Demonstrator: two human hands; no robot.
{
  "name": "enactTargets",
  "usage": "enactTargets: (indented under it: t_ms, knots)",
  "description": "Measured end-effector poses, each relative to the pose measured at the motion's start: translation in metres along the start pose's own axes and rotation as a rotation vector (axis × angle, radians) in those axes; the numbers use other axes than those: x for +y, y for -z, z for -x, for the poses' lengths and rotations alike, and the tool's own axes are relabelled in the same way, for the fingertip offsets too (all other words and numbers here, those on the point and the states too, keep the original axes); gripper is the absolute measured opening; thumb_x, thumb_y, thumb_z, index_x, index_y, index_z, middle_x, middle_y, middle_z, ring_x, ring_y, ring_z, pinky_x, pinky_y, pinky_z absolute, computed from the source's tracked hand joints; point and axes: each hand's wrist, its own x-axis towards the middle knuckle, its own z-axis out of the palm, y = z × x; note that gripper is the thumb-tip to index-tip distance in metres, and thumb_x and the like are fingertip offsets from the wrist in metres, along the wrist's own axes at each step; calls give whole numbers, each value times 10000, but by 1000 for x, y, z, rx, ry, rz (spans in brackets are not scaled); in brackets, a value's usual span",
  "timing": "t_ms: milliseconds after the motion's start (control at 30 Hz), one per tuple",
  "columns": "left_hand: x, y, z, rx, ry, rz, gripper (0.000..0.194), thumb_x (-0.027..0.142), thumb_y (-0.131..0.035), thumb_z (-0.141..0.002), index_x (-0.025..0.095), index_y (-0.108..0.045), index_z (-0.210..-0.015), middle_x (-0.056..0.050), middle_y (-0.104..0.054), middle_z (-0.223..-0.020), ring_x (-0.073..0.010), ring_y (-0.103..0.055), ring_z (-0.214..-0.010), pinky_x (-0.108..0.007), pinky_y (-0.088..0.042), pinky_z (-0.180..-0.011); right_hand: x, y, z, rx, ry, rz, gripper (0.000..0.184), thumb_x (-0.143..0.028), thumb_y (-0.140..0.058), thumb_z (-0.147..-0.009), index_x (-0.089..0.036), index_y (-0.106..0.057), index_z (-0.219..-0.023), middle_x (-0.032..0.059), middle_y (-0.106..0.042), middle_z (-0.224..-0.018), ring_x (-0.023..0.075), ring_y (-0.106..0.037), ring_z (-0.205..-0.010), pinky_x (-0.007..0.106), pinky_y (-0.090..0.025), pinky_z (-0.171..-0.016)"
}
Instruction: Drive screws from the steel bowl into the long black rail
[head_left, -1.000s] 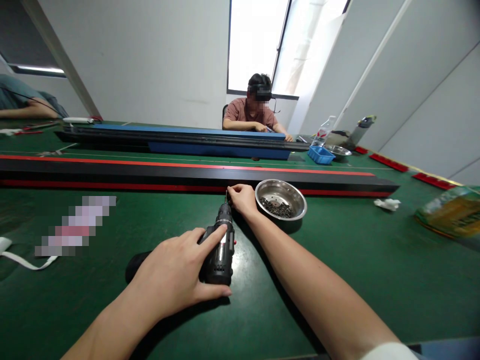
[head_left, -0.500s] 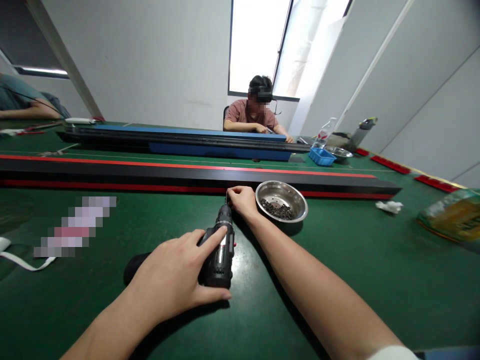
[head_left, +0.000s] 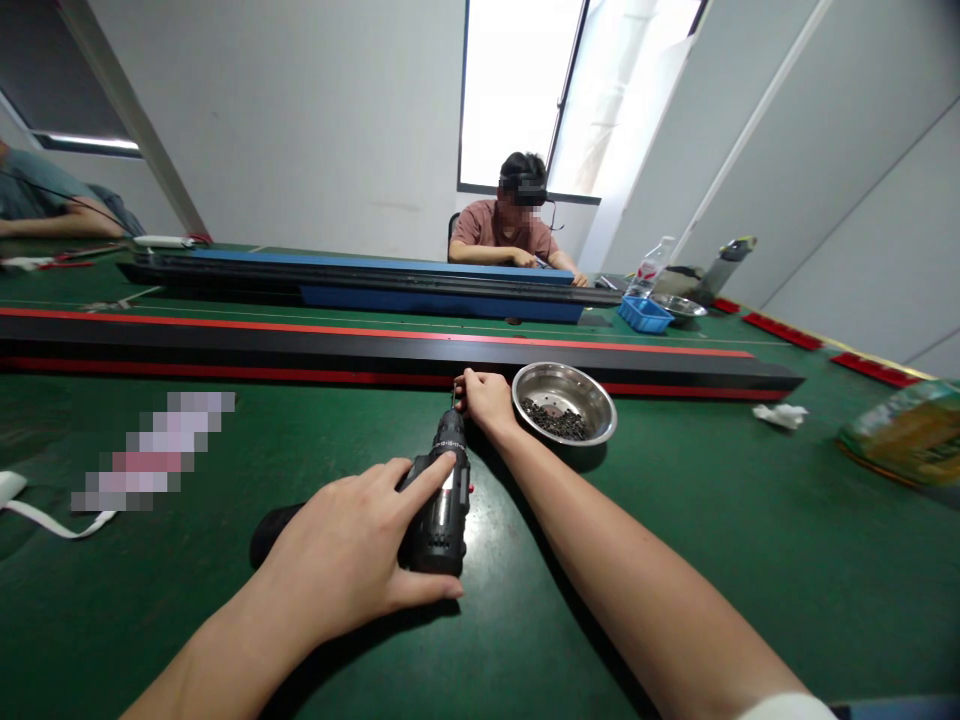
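Observation:
My left hand (head_left: 349, 550) is wrapped around a black cordless drill (head_left: 441, 495) that lies low over the green table, with my index finger stretched along its body. The drill's bit points at the front face of a long black rail with red edges (head_left: 300, 352). My right hand (head_left: 486, 399) pinches something small, likely a screw, at the bit's tip against the rail. Just right of that hand stands a steel bowl (head_left: 592, 392) with several small dark screws in it.
A second long black and blue rail (head_left: 360, 278) lies farther back. A person sits at the far side, by a blue tray (head_left: 643, 313), a bottle (head_left: 649, 266) and another steel bowl (head_left: 679, 306). A crumpled white scrap (head_left: 780, 413) and a green bag (head_left: 904, 435) lie right. Another person's arm rests far left.
Almost nothing differs. My right hand has crept slightly closer to the rail, and the view has shifted a little.

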Motion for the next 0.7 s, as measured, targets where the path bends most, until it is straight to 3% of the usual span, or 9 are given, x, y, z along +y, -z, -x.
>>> enactTargets:
  t_ms: [167, 300, 433, 700]
  knots:
    - [1, 0, 0, 4, -2, -6, 1127, 821, -750, -728, 413, -311, -1683, -124, -663, -1463, -382, -721, -1181, -524, -600, -981, 2, 0, 0, 14, 31, -49, 401, -370, -500, -1051, -131, -806, -955, 79, -795, -847, 136, -707, -559, 197, -476, -479]
    - [0, 1, 0, 8, -11, -12, 1120, 828, -740, -734, 412, -313, -1683, -125, -671, -1448, -380, -726, -1171, -512, -603, -971, 6, 0, -3, -6, 51, -44, 462, -450, -491, -1064, -139, -825, -991, 67, -776, -747, 145, -711, -579, 202, -501, -524]
    - [0, 0, 0, 20, -23, -31, 1117, 847, -724, -735, 409, -321, -1680, -122, -688, -1410, -380, -740, -1136, -503, -611, -943, 8, 0, -5, -10, 16, -104, 510, -471, -459, -1070, -111, -815, -1004, 86, -760, -697, 157, -700, -560, 202, -485, -473]
    - [0, -1, -4, 72, -44, -92, 1081, 847, -686, -776, 386, -326, -1685, -140, -697, -1382, -379, -749, -1111, -493, -619, -913, 3, -2, -2, 42, -14, -123, 449, -361, -440, -1076, -88, -777, -961, 145, -816, -960, 132, -706, -558, 196, -489, -439]
